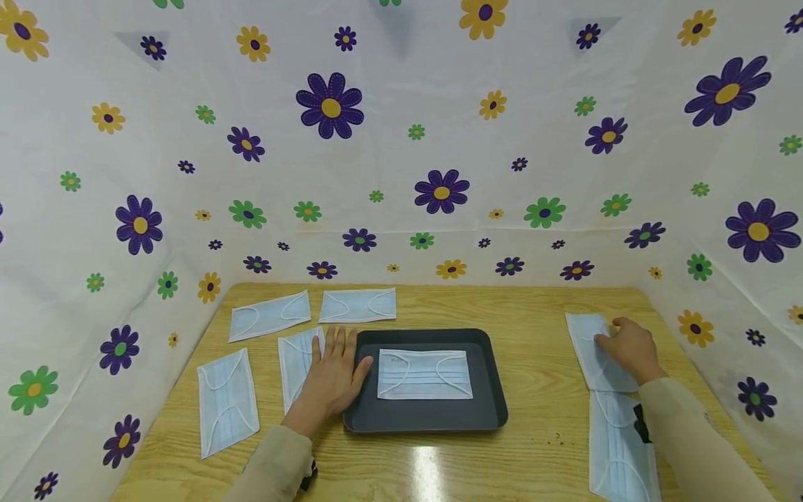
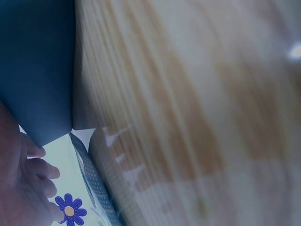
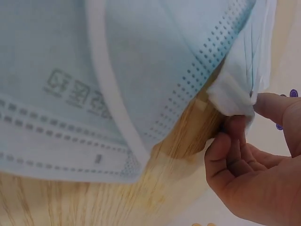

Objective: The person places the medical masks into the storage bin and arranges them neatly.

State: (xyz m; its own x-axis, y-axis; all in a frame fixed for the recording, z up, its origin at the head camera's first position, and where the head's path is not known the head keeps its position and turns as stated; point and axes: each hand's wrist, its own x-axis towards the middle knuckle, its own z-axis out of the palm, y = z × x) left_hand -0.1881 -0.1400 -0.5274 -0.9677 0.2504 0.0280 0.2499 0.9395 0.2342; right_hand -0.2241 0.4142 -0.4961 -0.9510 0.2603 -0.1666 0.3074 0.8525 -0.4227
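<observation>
A pale blue face mask (image 1: 590, 348) at the right of the table is pinched between the thumb and fingers of my right hand (image 1: 632, 348). In the right wrist view the pinched mask (image 3: 240, 84) bunches up at the fingertips. Below it another mask (image 1: 617, 443) lies flat, partly covered by the sleeve. My left hand (image 1: 332, 380) has its fingers straight at the left side of the dark grey tray (image 1: 433, 416), overlapping one mask (image 1: 293, 362) in the head view. Inside the tray lies a single mask (image 1: 425, 376), ear loops facing up.
More masks lie on the left: one at the front left (image 1: 227, 404), one at the back left (image 1: 270, 316) and one behind the tray (image 1: 359, 305). Flower-printed white cloth (image 1: 401, 160) surrounds the wooden table (image 1: 539, 390) at the back and sides.
</observation>
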